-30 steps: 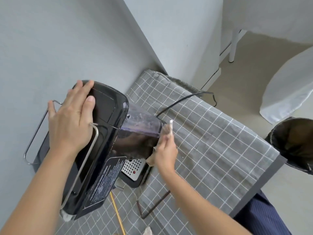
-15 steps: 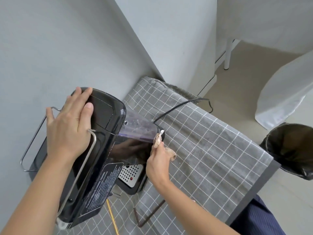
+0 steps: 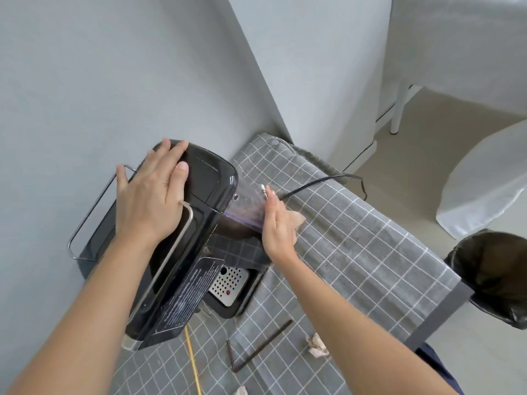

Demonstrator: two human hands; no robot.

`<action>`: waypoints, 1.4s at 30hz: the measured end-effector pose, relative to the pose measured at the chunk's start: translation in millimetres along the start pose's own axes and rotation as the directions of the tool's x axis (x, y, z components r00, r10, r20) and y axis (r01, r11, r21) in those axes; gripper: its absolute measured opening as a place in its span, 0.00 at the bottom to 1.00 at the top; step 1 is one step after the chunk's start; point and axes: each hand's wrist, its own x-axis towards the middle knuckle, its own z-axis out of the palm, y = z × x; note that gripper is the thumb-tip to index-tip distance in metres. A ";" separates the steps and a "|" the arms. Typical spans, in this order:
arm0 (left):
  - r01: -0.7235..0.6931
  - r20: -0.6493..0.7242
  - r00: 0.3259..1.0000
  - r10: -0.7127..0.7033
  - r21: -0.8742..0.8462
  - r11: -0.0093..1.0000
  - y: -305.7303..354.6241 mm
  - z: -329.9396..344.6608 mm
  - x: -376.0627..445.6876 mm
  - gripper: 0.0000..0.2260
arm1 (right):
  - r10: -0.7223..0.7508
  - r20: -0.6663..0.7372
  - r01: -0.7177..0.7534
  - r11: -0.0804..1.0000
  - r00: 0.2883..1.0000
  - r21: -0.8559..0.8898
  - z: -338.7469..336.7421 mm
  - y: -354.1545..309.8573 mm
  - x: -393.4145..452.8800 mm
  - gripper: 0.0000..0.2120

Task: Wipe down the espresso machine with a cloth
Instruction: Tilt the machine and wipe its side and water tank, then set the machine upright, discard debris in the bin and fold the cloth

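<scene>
While the left hand (image 3: 151,201) lies flat with fingers spread on top of the black espresso machine (image 3: 182,240), the right hand (image 3: 278,223) grips a pale cloth (image 3: 296,219) against the clear tank (image 3: 245,206) at the machine's side. The machine stands on a grey checked tablecloth (image 3: 356,252) by the wall, near its black cord (image 3: 319,181).

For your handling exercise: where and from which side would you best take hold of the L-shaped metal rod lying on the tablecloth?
Probably pinch the L-shaped rod on its long arm, coming from above with fingers across its width. It lies flat on the checked tablecloth, clear of the espresso machine and paper scraps; the bend is a poorer place to hold.
</scene>
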 end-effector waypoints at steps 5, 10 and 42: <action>0.003 0.020 1.000 -0.004 0.018 1.000 0.7 0.5 1.1 0.20 | 0.002 0.008 0.000 0.968 1.000 -0.251 -26.8 22.9 -18.3 0.19; 0.013 0.007 1.000 -0.013 0.018 1.000 4.6 -2.3 0.7 0.21 | -0.160 0.145 0.213 0.815 0.976 -0.539 -95.3 15.2 -61.7 0.13; 0.348 0.052 0.929 -0.368 -0.468 0.812 -115.7 -38.5 -31.0 0.10 | 0.131 0.352 -0.103 0.990 0.927 -0.097 17.1 -153.1 -129.1 0.12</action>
